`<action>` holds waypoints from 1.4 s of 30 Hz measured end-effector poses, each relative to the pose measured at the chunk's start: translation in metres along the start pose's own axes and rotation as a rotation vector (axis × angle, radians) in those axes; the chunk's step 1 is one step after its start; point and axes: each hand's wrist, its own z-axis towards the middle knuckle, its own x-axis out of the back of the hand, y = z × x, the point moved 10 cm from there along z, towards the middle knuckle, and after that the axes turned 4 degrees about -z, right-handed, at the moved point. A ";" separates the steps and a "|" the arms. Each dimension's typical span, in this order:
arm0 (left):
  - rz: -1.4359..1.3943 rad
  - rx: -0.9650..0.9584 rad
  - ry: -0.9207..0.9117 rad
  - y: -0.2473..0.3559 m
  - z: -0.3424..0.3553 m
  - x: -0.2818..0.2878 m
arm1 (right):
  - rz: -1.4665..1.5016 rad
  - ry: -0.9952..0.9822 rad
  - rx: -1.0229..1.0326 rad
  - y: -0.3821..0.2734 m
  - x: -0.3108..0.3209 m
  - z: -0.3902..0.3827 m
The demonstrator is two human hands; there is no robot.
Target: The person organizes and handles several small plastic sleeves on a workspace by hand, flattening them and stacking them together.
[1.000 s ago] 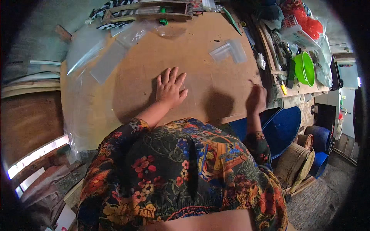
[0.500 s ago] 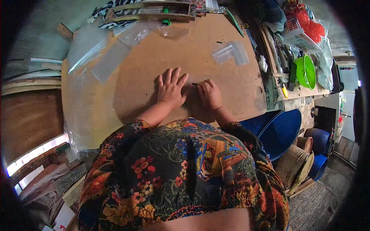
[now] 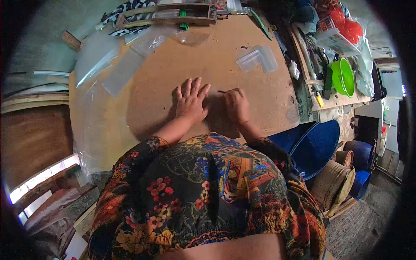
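Note:
My left hand (image 3: 191, 103) lies flat on the brown board tabletop (image 3: 173, 65), fingers spread, with nothing in it. Just to its right, my right hand (image 3: 237, 106) is closed, thumb and fingers pinching a short, thin dark stick (image 3: 222, 91). The stick's tip pokes out toward the left hand, close over the board; I cannot tell whether it touches. The rest of it is hidden in the fingers. Farther off at the right lie small clear plastic bags (image 3: 268, 59), and another dark bit (image 3: 244, 47) sits beyond them.
Clear plastic sheeting (image 3: 123, 71) covers the table's left side. A wooden frame (image 3: 167, 20) with a green clip (image 3: 184, 27) stands at the far edge, near a green blade-shaped strip (image 3: 260, 25). To the right are a green basin (image 3: 342, 78), blue tubs (image 3: 315, 149) and baskets.
My right hand has moved slightly right with the dark stick, widening the gap to my left hand. The left hand stays flat in place.

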 end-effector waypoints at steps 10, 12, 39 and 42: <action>-0.114 -0.059 0.186 0.001 -0.004 0.012 | 0.558 0.621 -0.774 0.171 0.111 -0.065; -0.061 -0.058 0.127 0.003 -0.004 0.009 | 0.505 0.708 -0.828 0.197 0.126 -0.083; -0.088 -0.318 0.135 0.021 -0.011 0.001 | 0.130 0.610 -0.793 0.186 0.131 -0.082; -0.074 -0.313 0.105 0.021 -0.012 0.000 | 0.141 0.568 -0.736 0.190 0.123 -0.082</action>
